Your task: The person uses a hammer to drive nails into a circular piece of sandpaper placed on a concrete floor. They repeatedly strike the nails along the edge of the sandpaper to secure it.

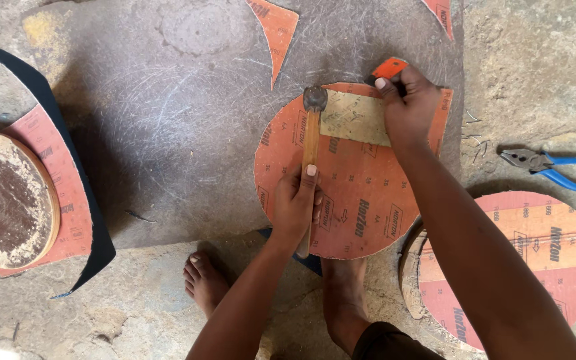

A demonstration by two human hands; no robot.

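My left hand (297,203) grips the wooden handle of a hammer (311,137); its metal head rests near the top left of a round orange-red abrasive disc (355,200) lying back side up on a grey mat (188,133). My right hand (408,103) holds a small tool with an orange handle (389,67) at the disc's top edge, pressing on a tan rectangular piece (355,119) that lies on the disc.
Blue-handled pliers (555,170) lie at the right on the stone floor. A second orange-red disc on a wooden wheel (515,260) sits at lower right. A worn wooden wheel (5,200) on abrasive sheet is at left. Orange offcuts (276,30) lie above. My bare feet (205,280) stand below.
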